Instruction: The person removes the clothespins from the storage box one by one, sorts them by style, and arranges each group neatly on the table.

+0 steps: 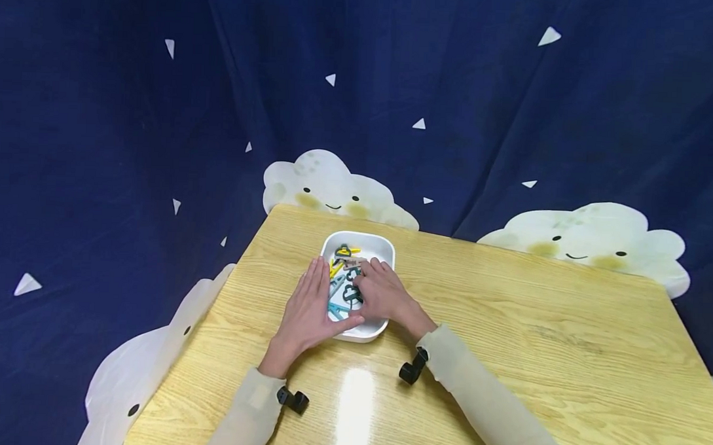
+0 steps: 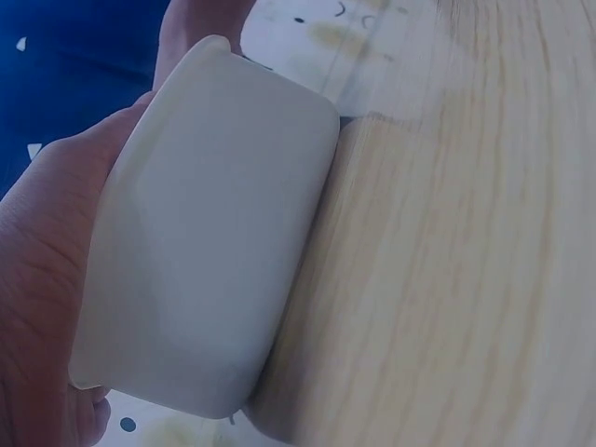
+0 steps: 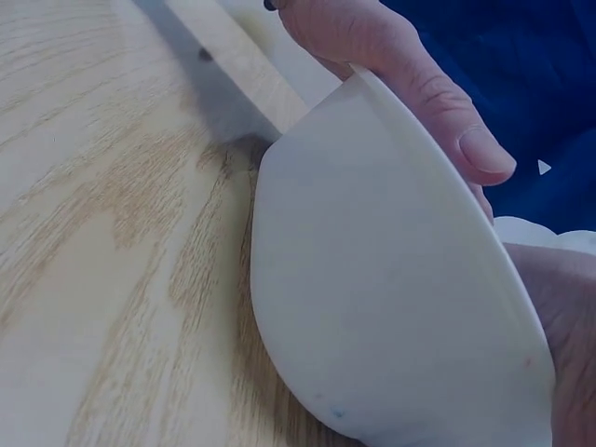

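Observation:
A white tray [image 1: 361, 334] sits on the table, holding several small clips. Among them are light-blue clothespins [image 1: 337, 310], dark green cloud-shaped clips [image 1: 351, 292], yellow clips [image 1: 335, 269] and a pinkish-brown clip [image 1: 352, 263]. My left hand [image 1: 309, 312] rests along the tray's left side, fingers straight, its thumb reaching across the front rim. Over the right rim, my right hand [image 1: 380, 292] reaches in with bent fingers beside the dark green clips; I cannot tell whether it pinches one. The left wrist view shows the tray's outer wall [image 2: 214, 233] beside the left hand.
The wooden table [image 1: 505, 345] extends to the right of the tray and in front of it. Behind stands a dark blue curtain [image 1: 372, 105] with white triangles and smiling clouds. A black wrist camera [image 1: 413, 367] is strapped at the right sleeve, another camera [image 1: 293, 400] at the left.

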Motion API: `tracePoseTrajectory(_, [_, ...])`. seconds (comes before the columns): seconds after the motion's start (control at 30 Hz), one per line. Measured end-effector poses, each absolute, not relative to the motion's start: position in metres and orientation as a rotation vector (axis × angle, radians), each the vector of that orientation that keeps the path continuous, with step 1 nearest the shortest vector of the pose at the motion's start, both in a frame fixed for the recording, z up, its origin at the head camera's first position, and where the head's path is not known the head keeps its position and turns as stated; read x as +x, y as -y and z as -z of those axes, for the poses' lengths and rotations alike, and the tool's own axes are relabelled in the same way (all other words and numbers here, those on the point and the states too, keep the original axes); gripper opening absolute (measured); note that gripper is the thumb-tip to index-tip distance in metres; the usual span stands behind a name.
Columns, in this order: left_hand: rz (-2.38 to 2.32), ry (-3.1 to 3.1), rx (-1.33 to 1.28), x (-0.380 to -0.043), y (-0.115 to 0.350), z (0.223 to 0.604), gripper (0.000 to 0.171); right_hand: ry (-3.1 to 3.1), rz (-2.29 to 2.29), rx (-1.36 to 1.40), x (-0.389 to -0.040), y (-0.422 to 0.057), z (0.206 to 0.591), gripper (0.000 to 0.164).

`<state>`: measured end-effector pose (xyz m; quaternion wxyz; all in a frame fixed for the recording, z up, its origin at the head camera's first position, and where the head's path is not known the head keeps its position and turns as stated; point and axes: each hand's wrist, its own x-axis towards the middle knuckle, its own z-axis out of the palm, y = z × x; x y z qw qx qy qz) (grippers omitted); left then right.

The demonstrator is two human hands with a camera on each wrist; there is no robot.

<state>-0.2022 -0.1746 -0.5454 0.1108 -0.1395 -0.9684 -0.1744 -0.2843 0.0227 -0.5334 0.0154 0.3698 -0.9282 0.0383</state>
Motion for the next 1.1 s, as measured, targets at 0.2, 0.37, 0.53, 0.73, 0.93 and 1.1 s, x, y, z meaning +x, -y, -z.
tracePoseTrajectory(0.2, [0.502, 2.843, -0.410, -0.2025, 0.1757, 0.5468, 0.135, 2.902, -0.160, 1.131, -0.2833, -0.0226, 0.5336, 0.066])
tracePoseTrajectory(0.37, [0.506, 2.836, -0.413, -0.2027, 0.1755, 0.5472, 0.135, 2.890, -0.148, 1.160, -0.2838, -0.0225, 0.5332, 0.064])
tracePoseTrajectory(0.53, [0.513, 2.844, -0.404, -0.2026, 0.1750, 0.5468, 0.135, 2.888, -0.116, 1.185, -0.2844, -0.0223, 0.5333, 0.063])
tracePoseTrajectory(0.73, [0.502, 2.857, -0.402, -0.2022, 0.1746, 0.5460, 0.135, 2.894, -0.164, 1.140, -0.2834, -0.0220, 0.5349, 0.056])
tracePoseTrajectory(0.93, [0.511, 2.835, -0.419, -0.2020, 0.1739, 0.5455, 0.135, 2.909, -0.159, 1.094, -0.2813, -0.0211, 0.5343, 0.056])
tracePoseTrajectory(1.1, [0.511, 2.843, -0.414, -0.2019, 0.1743, 0.5461, 0.136, 2.906, -0.121, 1.072, -0.2799, -0.0197, 0.5326, 0.065])
